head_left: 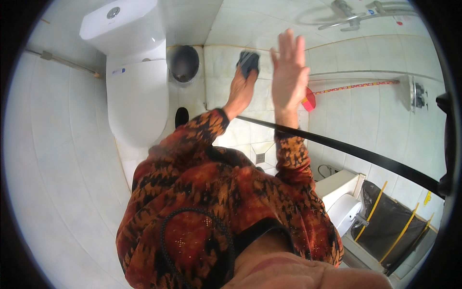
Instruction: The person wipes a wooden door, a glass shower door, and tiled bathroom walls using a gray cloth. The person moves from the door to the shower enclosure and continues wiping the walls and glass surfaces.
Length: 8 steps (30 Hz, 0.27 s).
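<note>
My left hand [242, 91] grips a dark grey cloth [249, 62] with lighter stripes, its fingers mostly hidden behind it. The cloth is in front of the pale tiled wall near the corner; whether it touches a surface I cannot tell. To its right my right hand [290, 72] is raised, palm flat and fingers stretched upward, holding nothing. Below both hands a black rail [337, 149] slants across to the right edge and passes by my right wrist. It looks like the edge of a clear panel.
A white toilet [138, 101] stands at the left, with a dark bin [184, 64] beside it. A red tool [309, 99] with a patterned handle leans at the right wall. Shower taps [353, 19], a washbasin [344, 212] and a floor drain [260, 158] are also in view.
</note>
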### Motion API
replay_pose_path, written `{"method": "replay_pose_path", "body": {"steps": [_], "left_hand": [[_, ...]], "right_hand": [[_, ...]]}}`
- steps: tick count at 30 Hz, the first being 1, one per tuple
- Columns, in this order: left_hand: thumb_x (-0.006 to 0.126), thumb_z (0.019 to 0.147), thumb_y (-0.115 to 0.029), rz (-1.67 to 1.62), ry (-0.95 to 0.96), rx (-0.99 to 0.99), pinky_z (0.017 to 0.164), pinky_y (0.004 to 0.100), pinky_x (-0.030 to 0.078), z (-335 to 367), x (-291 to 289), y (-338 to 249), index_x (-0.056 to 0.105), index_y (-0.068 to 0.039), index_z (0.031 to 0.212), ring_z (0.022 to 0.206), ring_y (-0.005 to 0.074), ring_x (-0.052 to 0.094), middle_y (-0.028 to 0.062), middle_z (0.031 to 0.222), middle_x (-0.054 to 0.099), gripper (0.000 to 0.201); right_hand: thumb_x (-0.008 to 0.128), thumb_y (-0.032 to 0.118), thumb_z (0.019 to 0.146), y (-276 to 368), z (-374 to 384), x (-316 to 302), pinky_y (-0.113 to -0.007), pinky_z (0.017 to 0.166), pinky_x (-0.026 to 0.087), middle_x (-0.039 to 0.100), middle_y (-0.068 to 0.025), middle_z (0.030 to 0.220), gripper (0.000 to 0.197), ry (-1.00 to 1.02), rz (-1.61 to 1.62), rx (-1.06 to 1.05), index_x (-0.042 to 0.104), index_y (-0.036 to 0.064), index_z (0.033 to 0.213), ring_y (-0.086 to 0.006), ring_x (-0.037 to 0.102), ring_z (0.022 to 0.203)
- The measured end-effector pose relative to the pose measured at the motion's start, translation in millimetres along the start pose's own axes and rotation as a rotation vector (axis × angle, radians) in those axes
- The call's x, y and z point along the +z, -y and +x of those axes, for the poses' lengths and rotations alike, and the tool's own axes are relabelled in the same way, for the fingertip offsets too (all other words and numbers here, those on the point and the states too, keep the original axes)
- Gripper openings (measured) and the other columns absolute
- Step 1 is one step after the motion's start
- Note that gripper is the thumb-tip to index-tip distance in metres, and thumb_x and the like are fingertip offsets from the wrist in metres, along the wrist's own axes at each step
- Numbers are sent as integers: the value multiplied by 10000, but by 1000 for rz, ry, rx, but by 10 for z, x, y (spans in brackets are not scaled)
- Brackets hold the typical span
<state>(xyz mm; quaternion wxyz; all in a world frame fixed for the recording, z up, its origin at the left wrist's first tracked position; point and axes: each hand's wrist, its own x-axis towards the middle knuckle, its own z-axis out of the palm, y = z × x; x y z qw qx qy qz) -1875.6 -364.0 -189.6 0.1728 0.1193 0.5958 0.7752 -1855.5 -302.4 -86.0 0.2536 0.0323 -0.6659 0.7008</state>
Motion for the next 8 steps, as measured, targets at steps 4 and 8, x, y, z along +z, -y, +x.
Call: {"method": "replay_pose_path", "body": {"steps": [4,8], "left_hand": [[414,909,-204,29,70,-144,938,325,347,-506,-129,389,381,33,1256,1105,298,475,201,1199,497,421],[405,925,-268,74,120,5,1045,299,231,-627,-109,598,260,-20,1354,1296,264,280,143,1377,333,516]], "right_hand": [[358,494,894,-317,-562,-162,-441,1076,107,128,-137,1464,710,-16,-8,236,126,65,1410,-286,125,1350],[353,403,925,-670,-954,-374,-432,1077,126,125,-136,1465,641,-66,35,578,127,42,1405,-277,128,1350]]}}
